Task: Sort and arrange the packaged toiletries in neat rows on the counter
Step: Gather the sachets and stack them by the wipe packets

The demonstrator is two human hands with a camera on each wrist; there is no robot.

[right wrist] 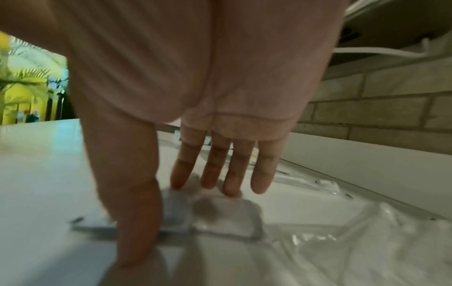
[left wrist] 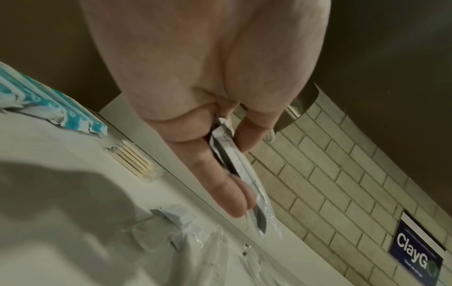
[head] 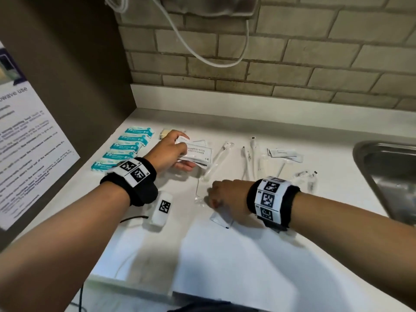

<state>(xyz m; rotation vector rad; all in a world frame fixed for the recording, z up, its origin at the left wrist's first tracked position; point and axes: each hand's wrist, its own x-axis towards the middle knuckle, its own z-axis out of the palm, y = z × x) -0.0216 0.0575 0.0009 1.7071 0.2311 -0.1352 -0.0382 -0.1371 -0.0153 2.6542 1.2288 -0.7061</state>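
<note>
My left hand (head: 180, 154) holds a stack of white shampoo sachets (head: 199, 153) just above the counter (head: 225, 255), pinched between thumb and fingers (left wrist: 215, 185); the left wrist view shows the sachets (left wrist: 244, 174) edge-on. My right hand (head: 213, 199) lies nearer the front, its straight fingers (right wrist: 234, 174) and thumb touching a single white sachet (head: 221, 219) that lies flat, blurred in the right wrist view as the sachet (right wrist: 177, 211). Teal soap packets (head: 126, 149) form a row at the left.
A toothpick pack (head: 165, 132) lies behind my left hand. Wrapped toothbrushes (head: 248, 158) and more sachets (head: 283, 153) are scattered towards a steel sink (head: 387, 176) at the right. A white marker-tagged device (head: 161, 208) sits under my left wrist. A dark panel bounds the left.
</note>
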